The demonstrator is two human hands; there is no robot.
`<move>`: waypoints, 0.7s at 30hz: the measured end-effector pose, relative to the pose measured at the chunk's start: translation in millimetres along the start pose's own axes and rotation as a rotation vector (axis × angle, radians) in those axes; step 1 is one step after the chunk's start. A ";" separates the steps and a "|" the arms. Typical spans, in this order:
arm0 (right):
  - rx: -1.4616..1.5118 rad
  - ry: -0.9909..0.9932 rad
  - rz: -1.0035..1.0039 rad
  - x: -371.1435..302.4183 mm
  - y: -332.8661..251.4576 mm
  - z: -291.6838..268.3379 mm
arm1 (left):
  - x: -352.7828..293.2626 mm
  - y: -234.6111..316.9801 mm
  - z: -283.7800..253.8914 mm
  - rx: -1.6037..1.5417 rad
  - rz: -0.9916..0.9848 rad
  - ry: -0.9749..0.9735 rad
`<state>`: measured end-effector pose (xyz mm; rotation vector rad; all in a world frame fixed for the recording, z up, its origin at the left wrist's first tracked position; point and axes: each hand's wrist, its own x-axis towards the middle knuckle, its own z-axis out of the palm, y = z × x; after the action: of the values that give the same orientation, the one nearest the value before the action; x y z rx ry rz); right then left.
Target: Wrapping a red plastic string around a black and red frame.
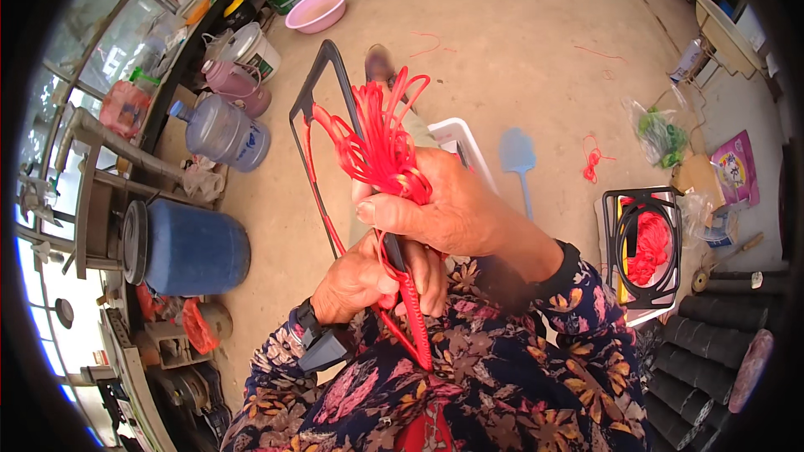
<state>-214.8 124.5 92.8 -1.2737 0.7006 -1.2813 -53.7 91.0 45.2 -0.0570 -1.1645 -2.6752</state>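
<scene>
A looped bundle of shiny red cord (pixel 381 146) is gripped in my right hand (pixel 452 205), its loops fanning out above the thumb. Below it, my left hand (pixel 360 280) is closed around a bar of a black frame (pixel 327 75), thumb pressed on the cord there. Tight turns of red cord cover the bar's lower part, near my chest. One strand runs from the frame's far left side down towards my left hand. Part of the frame is hidden behind the bundle and my hands.
On my right, another black frame (pixel 643 243) and red cord lie on a box, beside dark rolls (pixel 708 343). A white bin (pixel 469 146) and blue shovel (pixel 517 155) are ahead. At left are a blue barrel (pixel 197 247), water jug (pixel 226 134) and pink basin (pixel 316 10).
</scene>
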 end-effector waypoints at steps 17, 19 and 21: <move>-0.392 0.183 -0.129 -3.7 2.8 -13.9 | 5.4 14.0 -5.9 0.122 -0.056 0.072; -0.321 0.177 -0.105 -3.6 -14.1 -12.2 | 13.9 23.0 -4.1 0.123 -0.070 0.072; -0.346 0.227 -0.311 0.6 -17.1 -13.3 | 26.0 29.3 -0.4 0.184 -0.028 0.050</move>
<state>-232.0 123.2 105.9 -1.5766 0.9425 -1.6258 -72.6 66.5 69.1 0.0557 -1.3983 -2.5640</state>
